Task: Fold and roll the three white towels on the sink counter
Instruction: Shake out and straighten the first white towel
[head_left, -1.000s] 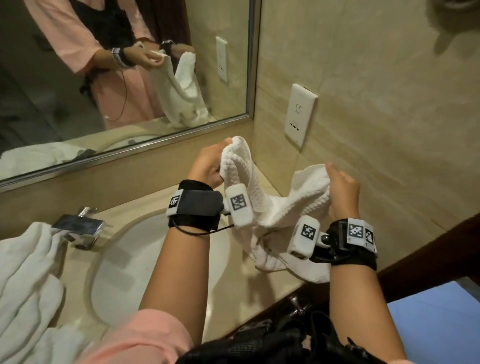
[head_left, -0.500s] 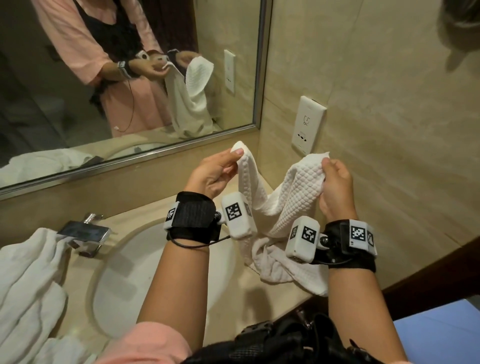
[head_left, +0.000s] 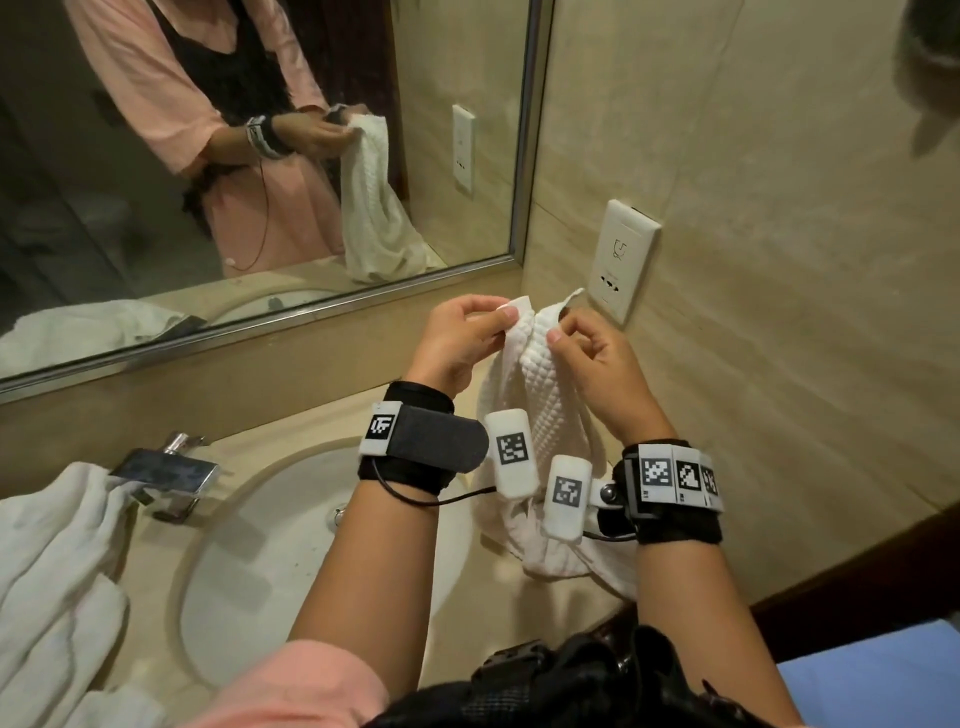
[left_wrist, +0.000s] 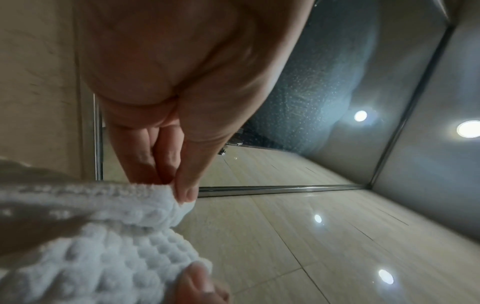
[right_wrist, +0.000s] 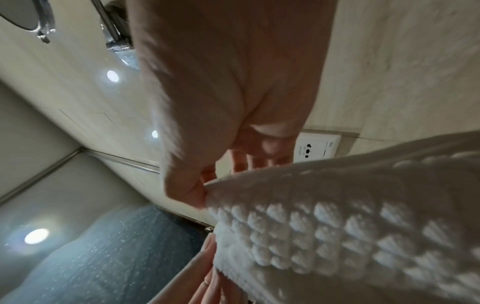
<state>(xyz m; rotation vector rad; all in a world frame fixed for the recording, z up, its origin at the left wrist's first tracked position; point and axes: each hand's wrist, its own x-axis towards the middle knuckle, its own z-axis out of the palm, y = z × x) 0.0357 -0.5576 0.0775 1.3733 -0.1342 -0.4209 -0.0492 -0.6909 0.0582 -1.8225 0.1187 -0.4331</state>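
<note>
A white waffle-weave towel (head_left: 550, 410) hangs between my hands above the right end of the sink counter (head_left: 270, 431), its lower part bunched on the counter. My left hand (head_left: 467, 338) pinches one top corner between thumb and fingers. My right hand (head_left: 587, 353) pinches the other top corner close beside it. In the left wrist view the left hand (left_wrist: 179, 191) nips the towel's edge (left_wrist: 103, 236). The right wrist view has the right hand (right_wrist: 192, 195) gripping the towel's hem (right_wrist: 337, 222). More white towels (head_left: 47, 587) lie piled at the counter's left end.
An oval basin (head_left: 291, 545) is set in the counter, with a chrome tap (head_left: 171, 473) behind it. A mirror (head_left: 249, 156) covers the back wall. A white wall socket (head_left: 618, 260) sits on the tiled right wall just beyond my hands. A dark wooden edge (head_left: 857, 587) borders the counter's right side.
My hands have come together, bringing the towel's two top corners side by side. The towel now hangs doubled instead of spread between them.
</note>
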